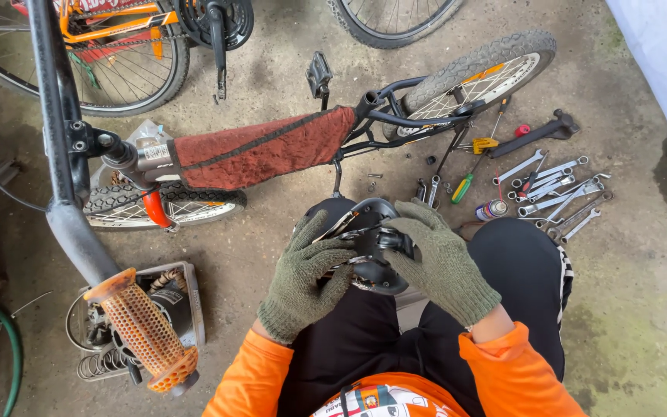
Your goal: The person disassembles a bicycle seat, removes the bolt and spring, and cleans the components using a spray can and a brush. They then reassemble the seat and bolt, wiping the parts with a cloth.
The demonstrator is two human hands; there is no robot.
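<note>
Both gloved hands are closed around a black bicycle saddle (372,251) at frame centre, on the lap — left hand (303,278) gripping its side, right hand (434,259) curled over its underside clamp (fitting apparently being adjusted). A wrench from the spanners (553,193), upper right, seems needed next.

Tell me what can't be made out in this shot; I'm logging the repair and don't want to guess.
Head view only:
- Black saddle: its middle is covered by the gloved left hand and right hand.
- Wrenches on the floor: too small to tell sizes.
- Orange bicycle: cut off by the top edge.
- Small bicycle's front wheel: partly hidden behind the red frame pad.
</note>
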